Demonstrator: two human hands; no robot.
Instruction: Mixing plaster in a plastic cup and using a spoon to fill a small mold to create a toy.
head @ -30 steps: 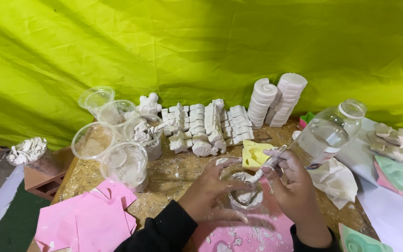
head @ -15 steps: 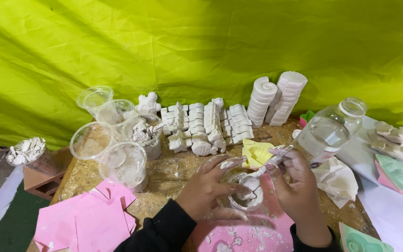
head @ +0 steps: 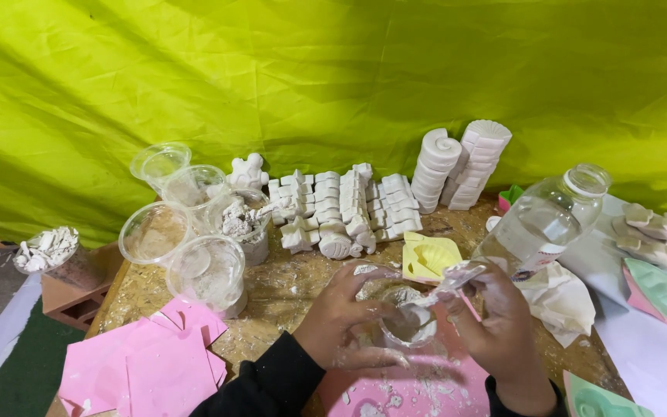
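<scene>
- Between my 2 hands, low at the middle of the table (head: 287,289), sits a small clear cup (head: 409,323) with white plaster in it.
- My left hand (head: 345,320) curls around the cup's side, fingers closed on it.
- My right hand (head: 499,324) pinches a plaster-smeared stirring stick (head: 457,276) over the cup's rim.
- Just behind lies a yellow mould (head: 428,256); a clear bottle (head: 546,220) leans to the right.
- Farther back stand rows of white casts (head: 349,205); empty plastic cups (head: 187,224) cluster left, above pink moulds (head: 148,363).

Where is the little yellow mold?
In the head view, the yellow mold lies on the wooden table, right of centre, just beyond the right hand and beside the clear bottle.
</scene>
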